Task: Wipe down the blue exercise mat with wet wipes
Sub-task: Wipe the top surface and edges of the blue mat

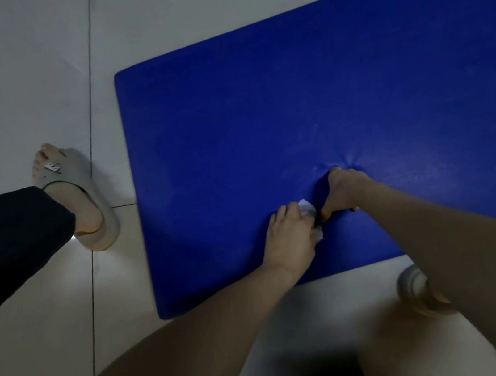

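Note:
The blue exercise mat (262, 120) lies flat on the pale tiled floor and fills the middle and right of the view. My left hand (290, 236) rests on the mat near its front edge and grips a crumpled white wet wipe (306, 207), which shows above and below its fingers. My right hand (344, 190) is arched just to the right of it. Its fingertips press into the mat and make a small dent with creases. Its thumb tip comes down right beside the wipe; whether it touches the wipe is not clear.
My left foot in a grey slipper (86, 200) stands on the tiles just left of the mat, below a dark trouser leg (5, 245). The other slipper (419, 290) sits in front of the mat's front edge. Tiled floor (11, 79) surrounds the mat.

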